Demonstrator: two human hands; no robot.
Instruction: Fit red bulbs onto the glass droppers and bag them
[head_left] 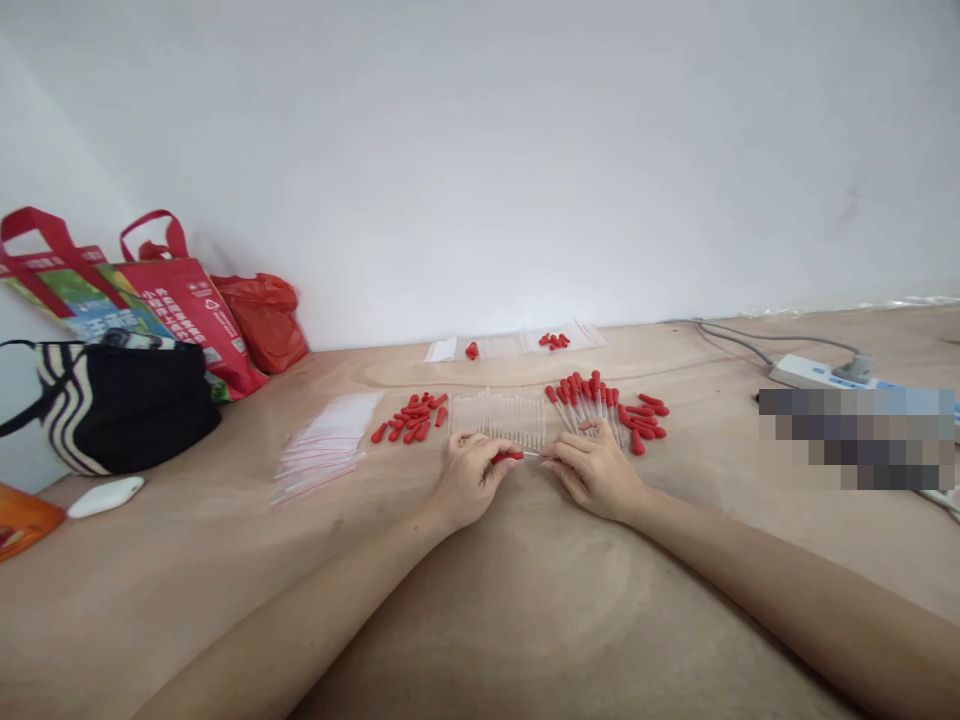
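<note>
Between the fingertips of my left hand [471,480] is a red rubber dropper bulb [512,456]. My right hand [596,470] pinches a thin glass dropper tube [532,455], whose end meets the bulb or lies close to it; I cannot tell how far it is inserted. Just beyond both hands lies a row of bare glass tubes [496,412]. Loose red bulbs [412,418] are scattered left of that row. Behind my right hand is a fan of droppers with red bulbs fitted [585,390], with more loose red bulbs [646,418] to their right.
Clear zip bags [330,440] lie spread at left. Near the wall, a bagged set [517,345] holds tubes and bulbs. A black bag [142,400], red shopping bag [191,310] and white case [105,496] stand far left. A power strip [806,372] with cables is at right.
</note>
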